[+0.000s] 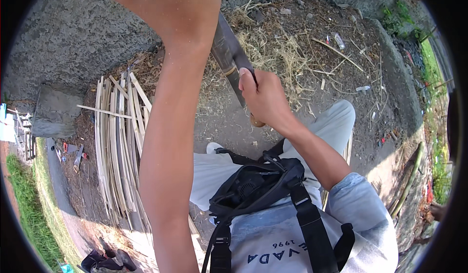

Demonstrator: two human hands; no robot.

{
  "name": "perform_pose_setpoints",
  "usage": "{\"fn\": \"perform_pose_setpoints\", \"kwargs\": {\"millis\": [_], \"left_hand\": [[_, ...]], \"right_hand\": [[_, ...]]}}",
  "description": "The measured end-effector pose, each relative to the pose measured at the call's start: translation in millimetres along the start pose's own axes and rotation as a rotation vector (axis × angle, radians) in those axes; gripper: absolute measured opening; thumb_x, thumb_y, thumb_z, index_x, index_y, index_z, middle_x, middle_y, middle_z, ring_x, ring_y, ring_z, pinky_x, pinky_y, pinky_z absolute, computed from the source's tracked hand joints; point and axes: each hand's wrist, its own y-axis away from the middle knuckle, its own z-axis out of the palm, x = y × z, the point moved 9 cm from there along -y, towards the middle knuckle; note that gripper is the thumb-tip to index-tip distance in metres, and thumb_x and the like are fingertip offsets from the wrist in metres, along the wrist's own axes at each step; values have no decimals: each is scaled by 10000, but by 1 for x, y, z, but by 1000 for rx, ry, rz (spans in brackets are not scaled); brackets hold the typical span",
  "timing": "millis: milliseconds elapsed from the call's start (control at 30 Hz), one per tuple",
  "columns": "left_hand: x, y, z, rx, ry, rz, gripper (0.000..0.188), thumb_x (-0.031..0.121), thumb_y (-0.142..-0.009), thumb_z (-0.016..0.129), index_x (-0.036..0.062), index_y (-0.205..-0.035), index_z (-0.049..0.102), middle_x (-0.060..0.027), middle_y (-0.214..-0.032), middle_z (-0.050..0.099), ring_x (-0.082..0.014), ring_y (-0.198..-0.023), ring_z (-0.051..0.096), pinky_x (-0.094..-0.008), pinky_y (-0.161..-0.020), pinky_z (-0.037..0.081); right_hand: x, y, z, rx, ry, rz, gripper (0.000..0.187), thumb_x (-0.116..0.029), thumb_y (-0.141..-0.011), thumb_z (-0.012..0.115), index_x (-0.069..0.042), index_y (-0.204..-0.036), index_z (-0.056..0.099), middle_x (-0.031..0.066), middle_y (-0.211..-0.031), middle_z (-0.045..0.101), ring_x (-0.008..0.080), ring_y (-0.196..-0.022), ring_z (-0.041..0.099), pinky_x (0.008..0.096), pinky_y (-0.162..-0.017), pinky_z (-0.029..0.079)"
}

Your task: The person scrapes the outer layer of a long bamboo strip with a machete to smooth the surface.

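Observation:
My right hand (265, 97) is closed round the handle of a large knife (237, 54), whose light wooden butt shows below the fist. The broad dark blade points up and left, toward my left arm. Along the blade lies a flat dark strip (238, 90) with a pale ring across it, resembling split bamboo; its lower end sticks out by my right thumb. At the top edge, my left hand (165, 0) is bent at the wrist, near the blade's far end. Its fingers are out of sight, so its grip is hidden.
Long pale split strips (114, 151) lie in a pile left of my left forearm. Fibrous shavings (278, 54) cover the ground ahead, below a rough grey wall (97, 34). A black bag (258, 183) hangs at my waist. A green pole (409, 178) lies far right.

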Motion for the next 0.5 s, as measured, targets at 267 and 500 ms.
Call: {"fn": "perform_pose_setpoints", "kwargs": {"millis": [267,500], "left_hand": [[-9,-2,-7,4,-2,-77,293,193,-880,655,10,-719,492,-55,-540,537,-79,-401,452,-219,-378,355],[-8,1,6,-25,11,-78,279,187,-883,651,5,-737,498,-67,-544,534,-77,-419,449,-226,-384,346]], "right_hand": [[2,-1,4,-97,76,19,400,-240,-948,485,27,-656,546,83,-485,459,141,-441,450,353,-450,364],[-2,1,-8,-42,2,69,393,-213,-937,488,61,-663,552,204,-479,480,345,-440,524,460,-497,409]]}}
